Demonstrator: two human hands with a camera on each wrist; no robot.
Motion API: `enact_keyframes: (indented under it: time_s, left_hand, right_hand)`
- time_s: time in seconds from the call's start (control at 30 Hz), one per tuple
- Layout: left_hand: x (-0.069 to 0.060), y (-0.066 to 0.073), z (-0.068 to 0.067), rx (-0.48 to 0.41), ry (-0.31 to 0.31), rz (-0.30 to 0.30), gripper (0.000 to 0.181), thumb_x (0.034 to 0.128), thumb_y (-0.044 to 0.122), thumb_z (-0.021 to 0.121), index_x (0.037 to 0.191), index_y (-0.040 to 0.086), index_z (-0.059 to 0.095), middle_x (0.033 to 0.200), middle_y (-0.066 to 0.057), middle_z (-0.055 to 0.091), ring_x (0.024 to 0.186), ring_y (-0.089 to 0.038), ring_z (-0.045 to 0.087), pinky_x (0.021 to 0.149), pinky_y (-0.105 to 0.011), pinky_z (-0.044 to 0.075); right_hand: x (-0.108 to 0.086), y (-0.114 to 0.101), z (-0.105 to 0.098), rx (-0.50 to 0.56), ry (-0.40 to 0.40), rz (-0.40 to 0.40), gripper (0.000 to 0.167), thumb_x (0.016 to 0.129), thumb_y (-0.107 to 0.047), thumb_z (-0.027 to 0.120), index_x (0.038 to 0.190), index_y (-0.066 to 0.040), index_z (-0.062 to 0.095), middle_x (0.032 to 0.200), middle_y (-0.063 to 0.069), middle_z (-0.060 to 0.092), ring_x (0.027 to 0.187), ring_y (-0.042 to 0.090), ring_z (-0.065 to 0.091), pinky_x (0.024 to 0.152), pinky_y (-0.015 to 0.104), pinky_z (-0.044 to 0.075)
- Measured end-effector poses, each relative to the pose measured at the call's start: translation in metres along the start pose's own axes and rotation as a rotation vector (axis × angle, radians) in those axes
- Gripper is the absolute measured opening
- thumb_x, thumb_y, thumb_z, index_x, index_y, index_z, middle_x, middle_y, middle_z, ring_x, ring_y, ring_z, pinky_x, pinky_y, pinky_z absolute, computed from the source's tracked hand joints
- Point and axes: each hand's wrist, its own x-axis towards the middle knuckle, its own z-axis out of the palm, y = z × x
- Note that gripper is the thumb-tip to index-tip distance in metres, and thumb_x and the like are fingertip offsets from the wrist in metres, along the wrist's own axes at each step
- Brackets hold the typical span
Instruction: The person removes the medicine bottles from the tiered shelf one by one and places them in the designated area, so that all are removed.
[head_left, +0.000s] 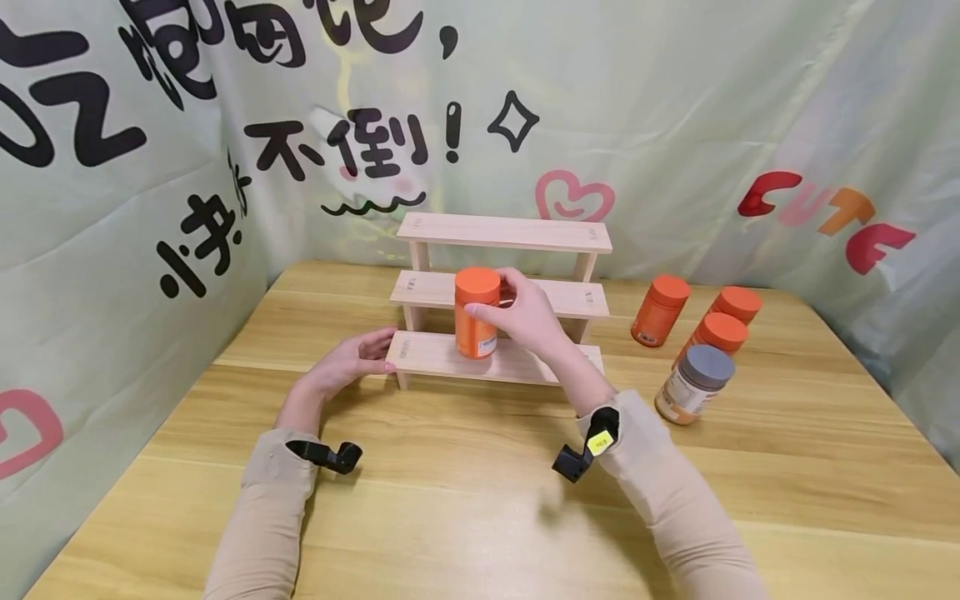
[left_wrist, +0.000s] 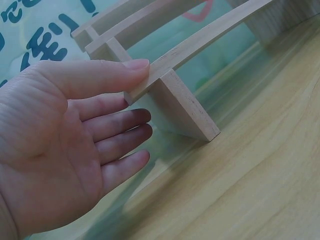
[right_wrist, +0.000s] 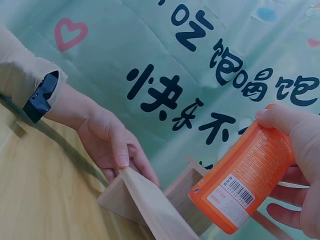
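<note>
A three-tier wooden display stand [head_left: 504, 232] is on the table. In the head view, an orange bottle [head_left: 476, 321] with an orange lid is upright over the middle of the lowest shelf; whether its base touches the wood I cannot tell. My right hand [head_left: 531, 315] grips this bottle from the right, thumb in front. The right wrist view shows a barcode label on the bottle [right_wrist: 245, 175]. At the left end of the lowest shelf, my left hand [head_left: 348, 364] pinches the corner, thumb on top and index finger at the end, as the left wrist view [left_wrist: 75, 135] shows.
To the right of the stand are an orange bottle [head_left: 661, 311], two more orange-lidded ones [head_left: 737, 303] [head_left: 722, 332] and a grey-lidded jar [head_left: 693, 385] in front. A printed cloth [head_left: 675, 125] hangs behind and at both sides of the wooden table [head_left: 450, 500].
</note>
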Motion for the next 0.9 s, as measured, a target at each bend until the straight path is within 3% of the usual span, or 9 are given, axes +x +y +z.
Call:
enact_keyframes:
  time_s: [0.9]
  left_hand:
    - [-0.001,0.000,0.000,0.040,0.023,-0.013,0.076,0.0845,0.008,0.065,0.144,-0.006,0.019,0.148,-0.024,0.022,0.136,-0.037,0.020,0.110,-0.047,0.017]
  right_hand:
    - [-0.014,0.006,-0.058,-0.038,0.095,0.036,0.052,0.082,-0.022,0.070,0.125,-0.002,0.049,0.114,0.014,0.057,0.101,0.027,0.054,0.090,0.038,0.045]
